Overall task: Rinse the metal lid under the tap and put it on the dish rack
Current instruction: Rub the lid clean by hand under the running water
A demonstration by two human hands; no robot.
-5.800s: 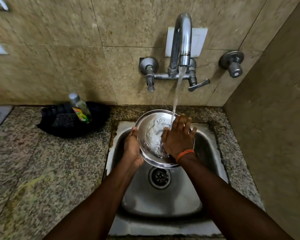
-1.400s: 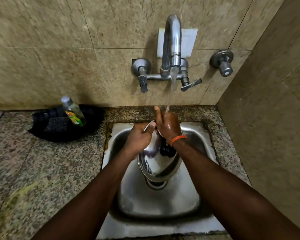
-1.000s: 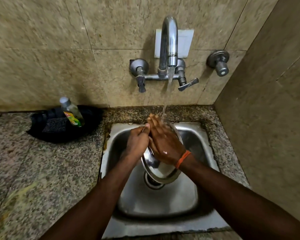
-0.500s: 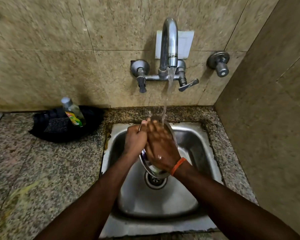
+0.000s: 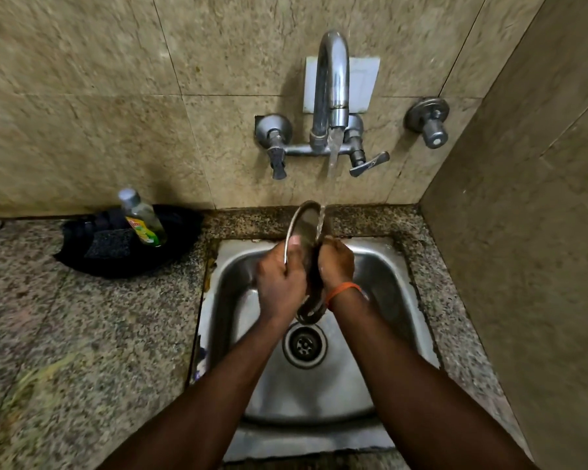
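Note:
The round metal lid (image 5: 307,225) stands nearly edge-on above the steel sink (image 5: 381,276), its top edge under the stream from the tap (image 5: 331,83). My left hand (image 5: 279,283) grips its left rim, thumb over the edge. On the lid's right side my right hand (image 5: 336,262), an orange band at the wrist, has its fingers curled against the far face, which is hidden from me. Water runs down the lid's top edge. No dish rack is in view.
A black tray (image 5: 92,262) on the granite counter (image 5: 82,334) left of the sink holds a dish-soap bottle (image 5: 142,218) and a dark scrub pad (image 5: 107,244). The drain (image 5: 304,344) lies under the lid. A tiled wall closes in on the right.
The lid has turned from a tilted, face-up position to almost upright and edge-on under the stream. My right hand has slid from across its face to its right side.

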